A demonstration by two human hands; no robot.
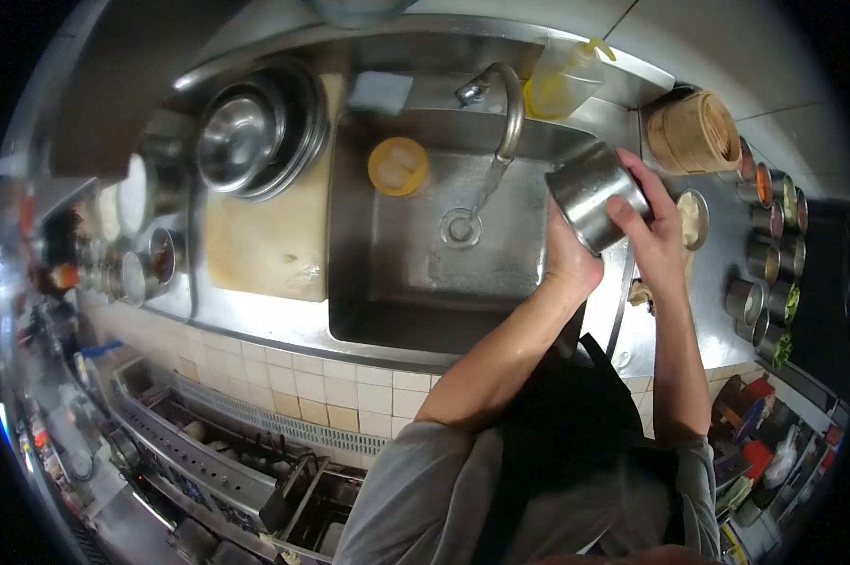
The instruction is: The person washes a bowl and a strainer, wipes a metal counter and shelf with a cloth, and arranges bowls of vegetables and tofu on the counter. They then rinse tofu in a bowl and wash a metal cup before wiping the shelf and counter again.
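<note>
I see both hands on one shiny metal cup (pixel 596 195). It is round like a can, smooth and silver, and it is tipped on its side above the right edge of the sink (pixel 387 273). My left hand (pixel 568 262) holds it from below, with the fingers closed around the cup's far side, mostly hidden. My right hand (pixel 656 226) holds it from the right, and its fingers (pixel 632 209) are wrapped over the cup's base.

The sink is a deep steel box, grey and a bit dull. One curved tap (pixel 505 122) bends over it, and one round drain (pixel 461 227) sits in the bottom. One small yellow tub (pixel 398 166) with a round rim sits in the back of the sink.

On the desk (pixel 717 282) to the right I count one woven bamboo basket (pixel 696 132), round and tan, and a bunch of small metal pots (pixel 769 245) with bits of food in them; they are too small to count well. One see-through bottle (pixel 564 80) of yellow liquid stands behind the tap. To the left lies one pale board (pixel 265 240), and a stack of round steel bowls (pixel 256 132) rests on its far end. My arms and dark apron (pixel 576 414) cover the near right corner of the sink.
</note>
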